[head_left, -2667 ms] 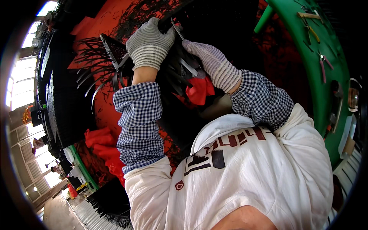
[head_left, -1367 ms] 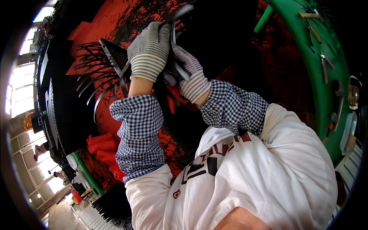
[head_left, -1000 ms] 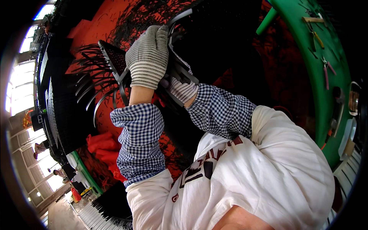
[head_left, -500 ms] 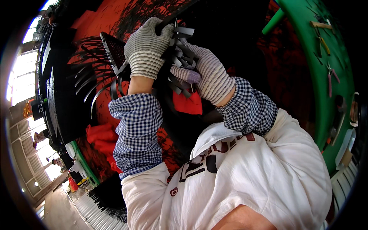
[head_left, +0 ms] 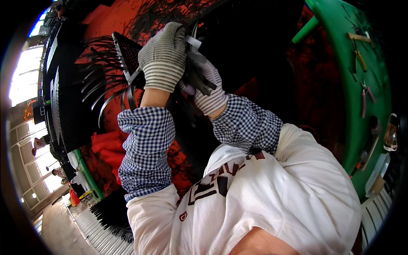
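Observation:
My left hand (head_left: 163, 59), in a striped knit glove, is closed at the right end of a dark perforated panel (head_left: 127, 53). What its fingertips grip is hidden. Long, curved black strips (head_left: 95, 85) fan out from the panel's left side. Close beside it, my right hand (head_left: 208, 85), gloved the same way, is closed around a bundle of short, flat black strips (head_left: 199, 78). Some strip ends hang below its fingers. One pale, shiny strip end (head_left: 193, 41) sticks up between the two hands.
Red cloth (head_left: 108, 146) lies left of my left forearm. A green table (head_left: 369, 97) curves along the right, with yellow-handled pliers (head_left: 361, 61), pink-handled pliers (head_left: 364, 102) and a wooden-handled tool (head_left: 359, 37). Black bristly material (head_left: 112, 219) is at lower left; people stand far left.
My right hand has moved left, closer to my left hand, and its strips have turned downward. The red piece that hung below it no longer shows. My left hand has barely shifted.

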`<state>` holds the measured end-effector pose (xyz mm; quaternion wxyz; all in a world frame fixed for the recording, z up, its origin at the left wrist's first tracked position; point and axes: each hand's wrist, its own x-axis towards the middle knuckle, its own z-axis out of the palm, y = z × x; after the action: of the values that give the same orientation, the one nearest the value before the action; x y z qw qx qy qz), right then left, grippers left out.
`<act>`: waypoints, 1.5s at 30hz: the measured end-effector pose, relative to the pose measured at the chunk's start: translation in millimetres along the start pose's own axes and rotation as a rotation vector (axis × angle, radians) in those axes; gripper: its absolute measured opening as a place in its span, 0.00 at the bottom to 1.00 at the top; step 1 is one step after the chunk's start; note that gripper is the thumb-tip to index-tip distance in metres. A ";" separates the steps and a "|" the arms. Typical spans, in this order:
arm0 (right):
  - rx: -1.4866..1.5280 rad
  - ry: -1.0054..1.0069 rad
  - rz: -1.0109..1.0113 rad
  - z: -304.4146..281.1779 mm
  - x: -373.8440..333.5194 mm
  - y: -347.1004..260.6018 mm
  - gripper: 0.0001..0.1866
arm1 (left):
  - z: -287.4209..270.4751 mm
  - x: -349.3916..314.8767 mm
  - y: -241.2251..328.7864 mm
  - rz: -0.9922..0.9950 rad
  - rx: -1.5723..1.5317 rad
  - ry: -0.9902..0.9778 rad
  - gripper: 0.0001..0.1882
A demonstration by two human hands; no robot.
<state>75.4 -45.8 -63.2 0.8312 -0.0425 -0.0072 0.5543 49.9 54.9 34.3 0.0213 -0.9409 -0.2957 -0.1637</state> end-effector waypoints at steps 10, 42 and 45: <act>-0.018 0.131 -0.088 11.4 27.7 21.1 0.21 | -5.9 -3.0 0.2 -0.026 0.050 -0.011 0.11; -2.631 0.074 -0.611 45.9 1.8 -107.4 0.10 | -11.2 -1.6 -19.3 -0.043 0.126 -0.004 0.29; -2.636 0.055 -0.596 48.6 5.3 -105.4 0.10 | -8.4 -2.5 -27.3 -0.034 0.155 0.018 0.29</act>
<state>171.6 -78.1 -6.6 0.2599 -0.8098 -0.5219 -0.0661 30.2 74.9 39.9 0.0940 -0.9297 -0.3234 -0.1492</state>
